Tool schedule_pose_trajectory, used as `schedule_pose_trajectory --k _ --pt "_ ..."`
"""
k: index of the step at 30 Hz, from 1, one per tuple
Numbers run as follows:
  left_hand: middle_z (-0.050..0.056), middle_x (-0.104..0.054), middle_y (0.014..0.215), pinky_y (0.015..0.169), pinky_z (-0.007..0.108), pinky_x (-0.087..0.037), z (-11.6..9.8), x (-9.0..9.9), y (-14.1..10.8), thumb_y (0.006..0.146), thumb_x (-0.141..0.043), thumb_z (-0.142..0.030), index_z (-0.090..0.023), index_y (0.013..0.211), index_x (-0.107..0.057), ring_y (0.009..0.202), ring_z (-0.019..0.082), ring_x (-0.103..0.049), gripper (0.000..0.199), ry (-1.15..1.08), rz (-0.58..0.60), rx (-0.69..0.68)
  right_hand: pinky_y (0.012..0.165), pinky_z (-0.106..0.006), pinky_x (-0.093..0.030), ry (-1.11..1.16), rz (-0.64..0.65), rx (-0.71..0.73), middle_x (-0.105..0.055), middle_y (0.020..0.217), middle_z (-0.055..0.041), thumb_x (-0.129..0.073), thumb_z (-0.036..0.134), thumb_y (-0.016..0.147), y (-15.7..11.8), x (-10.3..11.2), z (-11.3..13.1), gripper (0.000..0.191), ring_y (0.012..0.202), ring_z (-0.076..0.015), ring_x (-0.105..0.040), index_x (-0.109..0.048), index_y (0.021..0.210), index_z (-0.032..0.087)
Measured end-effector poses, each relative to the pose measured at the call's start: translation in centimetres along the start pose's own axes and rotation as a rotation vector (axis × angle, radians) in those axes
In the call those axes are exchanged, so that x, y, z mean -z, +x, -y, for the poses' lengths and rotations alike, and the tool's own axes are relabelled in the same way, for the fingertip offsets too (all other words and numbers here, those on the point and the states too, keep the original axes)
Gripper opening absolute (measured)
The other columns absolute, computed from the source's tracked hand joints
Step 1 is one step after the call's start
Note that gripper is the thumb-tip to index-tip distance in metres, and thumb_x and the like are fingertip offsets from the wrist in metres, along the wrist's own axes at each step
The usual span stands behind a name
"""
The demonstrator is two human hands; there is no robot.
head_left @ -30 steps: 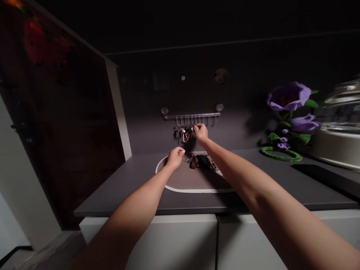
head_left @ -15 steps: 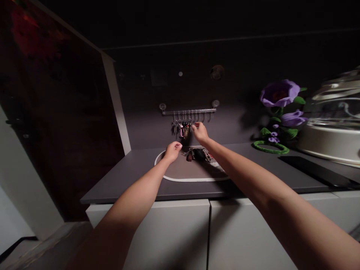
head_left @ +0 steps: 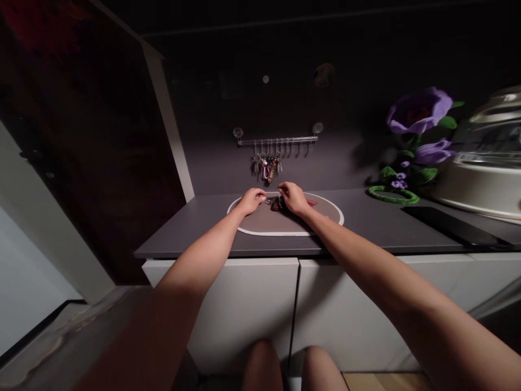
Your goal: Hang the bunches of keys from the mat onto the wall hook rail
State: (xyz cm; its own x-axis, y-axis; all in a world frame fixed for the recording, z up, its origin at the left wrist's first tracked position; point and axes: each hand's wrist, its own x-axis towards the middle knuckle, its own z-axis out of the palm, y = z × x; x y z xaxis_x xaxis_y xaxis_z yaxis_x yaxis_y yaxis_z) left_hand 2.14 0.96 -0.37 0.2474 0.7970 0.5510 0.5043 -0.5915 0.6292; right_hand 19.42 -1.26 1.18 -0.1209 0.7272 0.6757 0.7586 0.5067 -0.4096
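Observation:
My left hand (head_left: 252, 200) is over the left part of an oval brown mat with a white rim (head_left: 342, 220). Its fingers are bent, with a gap between thumb and fingertips, beside a pile of keys (head_left: 277, 204). My right hand (head_left: 294, 199) is over that pile and covers most of it, its fingers curled; what they hold, if anything, is hidden. A red piece (head_left: 312, 203) sticks out to its right. Above, several keys with a pink and a brown fob (head_left: 272, 171) hang from a clear hook rail (head_left: 285, 141).
Purple felt flowers with a green ring base (head_left: 393, 194) stand on the dark counter (head_left: 187, 228) to the right. Beyond them is a cream container with a clear cover (head_left: 480, 190). A flat black object (head_left: 443, 222) lies in front. White cabinet doors (head_left: 244, 304) are below.
My right hand has come down from the hanging keys to the pile on the mat. My left hand stays near the pile's left side. The view has tilted down.

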Motion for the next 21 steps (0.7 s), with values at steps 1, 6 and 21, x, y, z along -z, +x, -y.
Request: schedule_pose_trajectory --k 1,6,21 --pt "0.004 -0.062 0.083 0.075 0.026 -0.043 0.0 0.0 0.0 0.070 -0.058 -0.013 -0.014 0.083 -0.065 0.071 0.012 -0.053 0.015 0.026 0.008 -0.006 0.084 -0.030 -0.041 -0.031 0.015 0.022 -0.064 0.097 -0.0105 -0.043 0.018 0.082 -0.2 0.0 -0.2 0.022 0.092 -0.0180 -0.057 -0.062 0.092 0.014" --pt "0.006 -0.062 0.083 0.082 0.029 -0.041 0.4 -0.1 0.2 0.069 -0.060 -0.015 -0.017 0.081 -0.068 0.080 0.016 -0.054 0.014 0.159 0.070 -0.094 0.082 -0.028 -0.041 -0.108 0.045 0.056 -0.064 0.096 -0.0098 -0.041 0.016 0.083 -0.1 -0.3 -0.6 0.024 0.090 -0.0178 -0.056 -0.063 0.093 0.015" --pt "0.004 -0.062 0.078 0.076 0.027 -0.040 0.4 -0.4 1.0 0.076 -0.054 -0.018 -0.015 0.071 -0.063 0.077 0.016 -0.053 0.011 0.254 -0.003 -0.062 0.078 -0.027 -0.040 -0.079 0.104 0.129 -0.065 0.096 -0.0092 -0.044 0.016 0.081 0.8 -0.7 0.0 0.023 0.088 -0.0184 -0.057 -0.063 0.094 0.015"
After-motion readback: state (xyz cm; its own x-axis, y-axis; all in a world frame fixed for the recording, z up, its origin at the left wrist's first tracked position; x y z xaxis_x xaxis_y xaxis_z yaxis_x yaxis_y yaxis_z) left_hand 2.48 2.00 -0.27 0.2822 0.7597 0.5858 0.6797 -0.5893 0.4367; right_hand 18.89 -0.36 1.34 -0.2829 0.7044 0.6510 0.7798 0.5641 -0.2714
